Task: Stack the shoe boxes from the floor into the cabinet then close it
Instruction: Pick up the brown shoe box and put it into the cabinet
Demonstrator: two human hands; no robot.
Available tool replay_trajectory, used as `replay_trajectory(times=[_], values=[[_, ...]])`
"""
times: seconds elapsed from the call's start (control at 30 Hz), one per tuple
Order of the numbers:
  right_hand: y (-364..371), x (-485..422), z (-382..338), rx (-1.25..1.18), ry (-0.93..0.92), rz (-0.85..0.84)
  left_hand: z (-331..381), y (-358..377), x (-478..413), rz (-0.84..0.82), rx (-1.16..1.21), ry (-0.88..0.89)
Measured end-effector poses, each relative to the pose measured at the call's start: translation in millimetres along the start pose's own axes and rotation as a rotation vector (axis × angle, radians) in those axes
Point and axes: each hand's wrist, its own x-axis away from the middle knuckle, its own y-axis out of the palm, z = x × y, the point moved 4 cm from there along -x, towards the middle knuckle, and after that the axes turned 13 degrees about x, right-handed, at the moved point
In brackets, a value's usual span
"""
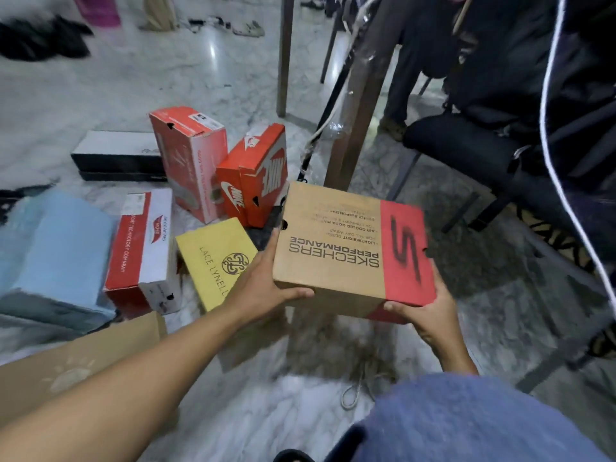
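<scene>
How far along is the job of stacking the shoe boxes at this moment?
Done: nothing visible; the cabinet is out of view. In hand: left hand and right hand hold the Skechers box. Left: yellow box, Nike box, blue box and others lie on the floor; closing too.

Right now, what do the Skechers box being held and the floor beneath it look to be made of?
Skechers box: brown cardboard, matte and uncoated, with a red printed band at one end; the folded edges and punched notches suggest paperboard. Floor: polished stone, probably marble, judging by the grey-white veining and glossy light reflections.
</scene>
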Motion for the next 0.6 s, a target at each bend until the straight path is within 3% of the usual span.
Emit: replay_trajectory(times=[0.37, 0.6], values=[[63.9, -31.3, -236.5, 0.075, -0.346, -0.188, 90.5, -209.4, 92.7, 0.403, -0.047, 0.085], [123.1, 6.5, -394.3, 0.075, -0.625, -0.289, 127.2, -329.8, 200.7, 0.669, -0.03, 0.132]])
